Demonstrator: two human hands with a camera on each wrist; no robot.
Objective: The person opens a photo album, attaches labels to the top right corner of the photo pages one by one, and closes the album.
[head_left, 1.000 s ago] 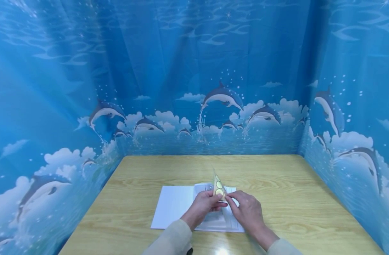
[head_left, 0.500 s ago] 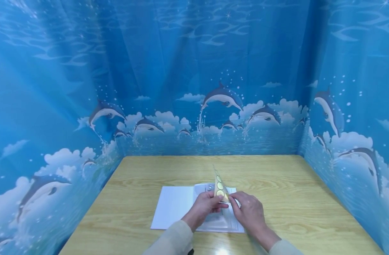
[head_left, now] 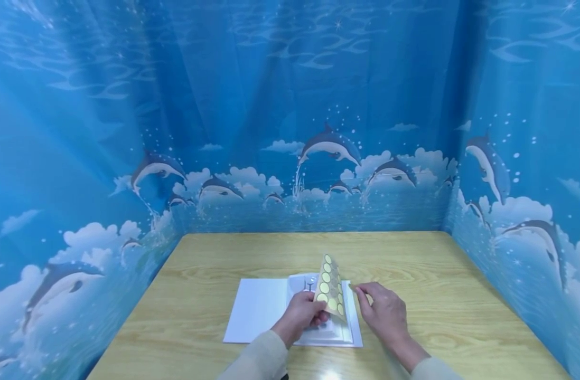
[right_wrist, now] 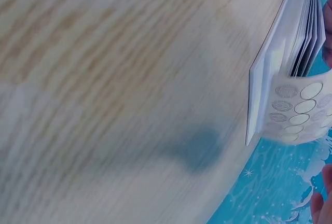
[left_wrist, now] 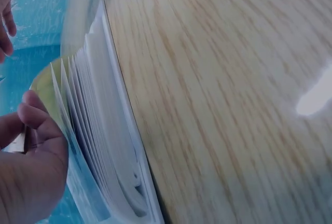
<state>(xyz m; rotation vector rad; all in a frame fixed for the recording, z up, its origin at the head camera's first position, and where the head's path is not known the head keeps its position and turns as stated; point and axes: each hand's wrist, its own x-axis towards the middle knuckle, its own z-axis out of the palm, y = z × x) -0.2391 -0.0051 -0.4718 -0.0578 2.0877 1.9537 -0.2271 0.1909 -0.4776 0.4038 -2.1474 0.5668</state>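
Note:
My left hand [head_left: 300, 312] holds a sheet of round yellow stickers [head_left: 327, 282] upright by its lower left edge, thumb in front. The sheet curves over an open white album [head_left: 261, 310] with clear plastic pages [left_wrist: 96, 110]. Right of the sheet, my right hand [head_left: 384, 312] pinches a small yellowish round sticker [head_left: 351, 285] between thumb and forefinger, apart from the sheet. In the right wrist view, the sheet [right_wrist: 301, 107] shows rows of pale circles beside the page stack. Only fingertips of the right hand show there, at the right edge.
The album lies on a wood-grain table [head_left: 209, 258], its blank white cover opened to the left. A blue curtain [head_left: 252, 105] printed with dolphins and clouds hangs behind the table and along both sides.
My right hand has moved right, away from the sheet, with the small yellowish sticker. The sheet has turned to show more of its face and sits slightly lower in my left hand.

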